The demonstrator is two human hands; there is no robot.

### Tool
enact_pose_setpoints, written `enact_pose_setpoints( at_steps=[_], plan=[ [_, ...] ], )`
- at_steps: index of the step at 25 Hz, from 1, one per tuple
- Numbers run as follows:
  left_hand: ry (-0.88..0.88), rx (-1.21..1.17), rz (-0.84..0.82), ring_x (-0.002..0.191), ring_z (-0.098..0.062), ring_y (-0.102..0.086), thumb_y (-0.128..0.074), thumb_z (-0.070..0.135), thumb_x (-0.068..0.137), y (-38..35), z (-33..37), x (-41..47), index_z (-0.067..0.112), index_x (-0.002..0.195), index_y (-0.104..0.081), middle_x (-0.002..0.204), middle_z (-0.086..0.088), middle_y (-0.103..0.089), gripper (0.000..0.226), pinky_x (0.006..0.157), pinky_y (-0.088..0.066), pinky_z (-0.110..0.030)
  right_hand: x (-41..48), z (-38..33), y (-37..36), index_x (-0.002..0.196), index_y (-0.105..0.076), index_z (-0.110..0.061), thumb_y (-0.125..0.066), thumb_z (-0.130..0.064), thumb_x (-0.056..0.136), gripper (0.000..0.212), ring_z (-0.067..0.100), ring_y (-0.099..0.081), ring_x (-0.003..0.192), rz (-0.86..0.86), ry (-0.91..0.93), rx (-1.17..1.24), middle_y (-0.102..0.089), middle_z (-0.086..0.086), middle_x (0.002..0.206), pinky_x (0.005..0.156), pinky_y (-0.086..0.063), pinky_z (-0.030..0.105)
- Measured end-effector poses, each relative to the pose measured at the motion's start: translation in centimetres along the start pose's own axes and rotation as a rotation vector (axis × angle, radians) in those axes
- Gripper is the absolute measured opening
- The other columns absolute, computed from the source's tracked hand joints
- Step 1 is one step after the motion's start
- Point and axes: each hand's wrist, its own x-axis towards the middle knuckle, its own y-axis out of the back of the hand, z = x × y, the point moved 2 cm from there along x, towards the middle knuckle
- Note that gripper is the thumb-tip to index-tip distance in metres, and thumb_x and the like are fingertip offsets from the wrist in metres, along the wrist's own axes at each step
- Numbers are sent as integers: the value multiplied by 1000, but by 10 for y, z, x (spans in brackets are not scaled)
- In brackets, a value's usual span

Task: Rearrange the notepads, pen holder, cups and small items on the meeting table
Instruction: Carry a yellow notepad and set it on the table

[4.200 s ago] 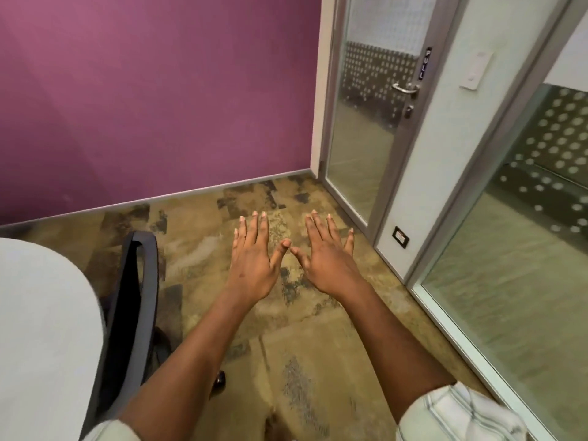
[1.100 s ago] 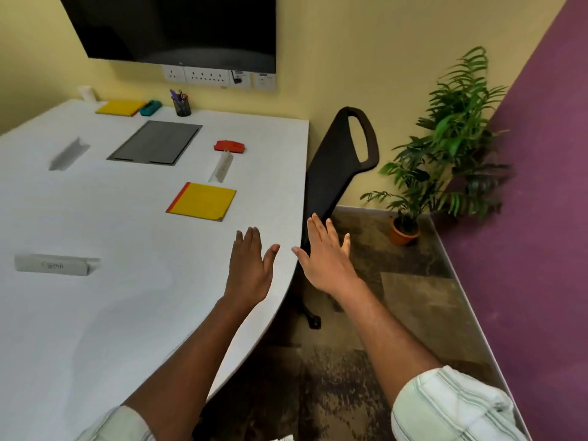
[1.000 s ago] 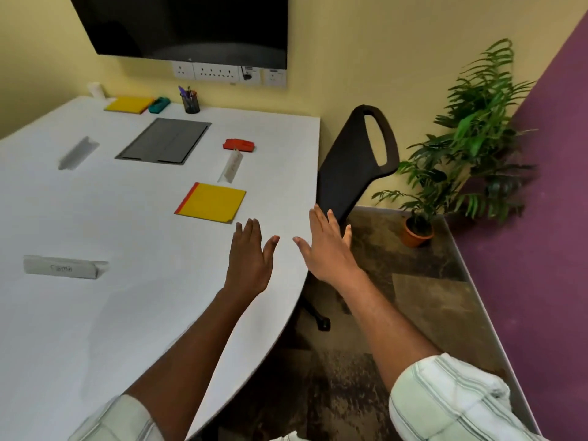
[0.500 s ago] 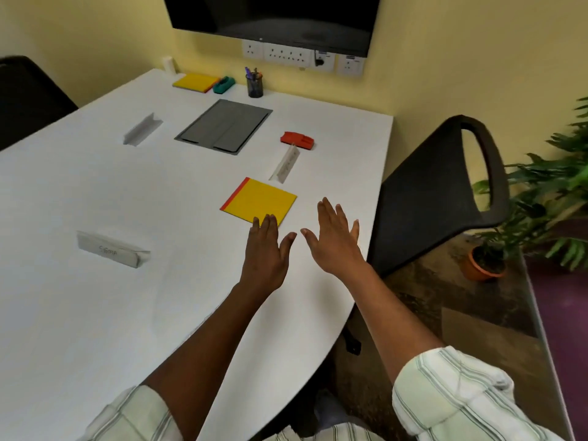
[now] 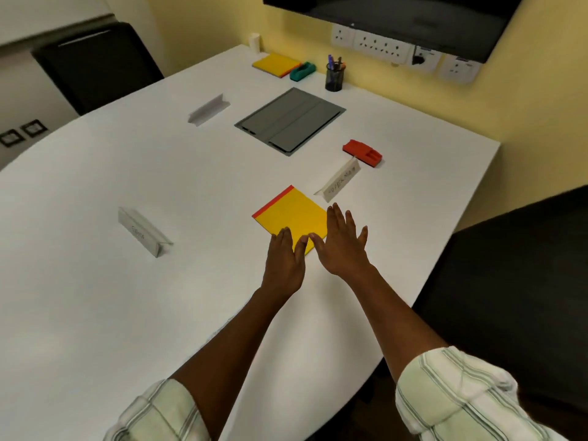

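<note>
Yellow paper with a red strip along its far left edge: that is the notepad (image 5: 291, 214), lying flat on the white table (image 5: 95, 281) toward the right side, and I am holding both hands over its near corner. My left hand (image 5: 284, 262) is reaching in palm down, fingers straight and close together, the tips overlapping the pad's near edge. My right hand (image 5: 342, 246) is hovering just beside it, fingers straight and slightly fanned, over the pad's right corner. Neither is gripping anything, and I cannot tell whether the fingertips are touching the paper or floating above it.

I am judging the pad to be light and thin, firmest along the red strip and floppy where the sheets are loose, and likely to slide easily on the smooth top. So I am planning either to press flat and push it, or to pinch the near edge with a thumb underneath, keeping all the sheets together.

One folded name card (image 5: 339, 181) is standing just beside the pad's far right corner, and a nudge would probably topple it. Far off by the wall, the second notepad (image 5: 275, 64) and the pen holder (image 5: 334, 77) are waiting; I am guessing the holder tips easily, so it is better taken round its body.
</note>
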Motion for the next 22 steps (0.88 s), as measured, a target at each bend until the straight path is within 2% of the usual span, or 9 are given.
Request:
enact_pose_setpoints(
  at_steps=[6, 9, 11, 13, 15, 17, 19, 22],
  plan=[
    [302, -172, -40, 138, -27, -34, -26, 49, 98, -23, -23, 35, 3, 144, -31, 149, -16, -36, 65, 111, -27, -36, 66, 21, -29, 151, -7, -11, -32, -52, 97, 73, 27, -1, 147, -52, -44, 6, -4, 5, 160, 113, -4, 58],
    [468, -286, -24, 120, -33, -51, -25, 54, 97, -28, -43, 57, -3, 126, -48, 131, -24, -52, 68, 94, -41, -38, 98, 36, -45, 150, -11, -8, -34, -50, 97, 71, 28, -7, 146, -101, -61, -25, -10, 9, 159, 114, -8, 56],
    [605, -425, -18, 116, -37, -53, -25, 57, 95, -32, -56, 71, -6, 125, -47, 126, -28, -53, 73, 98, -44, -45, 118, 46, -52, 149, -14, -6, -36, -48, 97, 70, 29, -11, 146, -148, -75, -18, -14, 12, 158, 115, -10, 54],
    [698, -543, -15, 113, -36, -54, -28, 56, 95, -35, -69, 79, -4, 126, -46, 123, -24, -55, 71, 101, -44, -45, 134, 50, -60, 148, -17, -4, -38, -46, 97, 69, 30, -15, 144, -163, -68, -17, -19, 14, 156, 115, -12, 52],
    [751, -615, 17, 99, -30, -54, -30, 55, 96, -37, -79, 88, 4, 105, -55, 99, -14, -57, 57, 93, -46, -38, 150, 53, -68, 146, -22, -2, -39, -46, 97, 68, 31, -21, 142, -164, -66, -4, -25, 15, 153, 114, -15, 51],
    [805, -655, 23, 91, -26, -51, -32, 54, 95, -40, -85, 95, 17, 80, -47, 84, -4, -51, 43, 85, -45, -38, 162, 52, -76, 143, -27, -2, -41, -46, 97, 65, 32, -27, 139, -170, -73, 21, -32, 16, 149, 113, -19, 51],
    [846, -698, 10, 90, -25, -51, -34, 54, 95, -44, -90, 102, 19, 79, -44, 81, -2, -49, 40, 87, -46, -39, 172, 53, -84, 140, -31, -1, -43, -45, 96, 64, 33, -33, 135, -176, -93, 46, -37, 18, 145, 112, -25, 50],
    [888, -762, -6, 93, -26, -52, -39, 53, 94, -50, -97, 111, 13, 89, -47, 86, -5, -51, 41, 92, -47, -40, 182, 56, -93, 138, -32, 1, -46, -45, 95, 65, 35, -38, 130, -184, -117, 78, -41, 21, 140, 108, -31, 46]
  ],
)
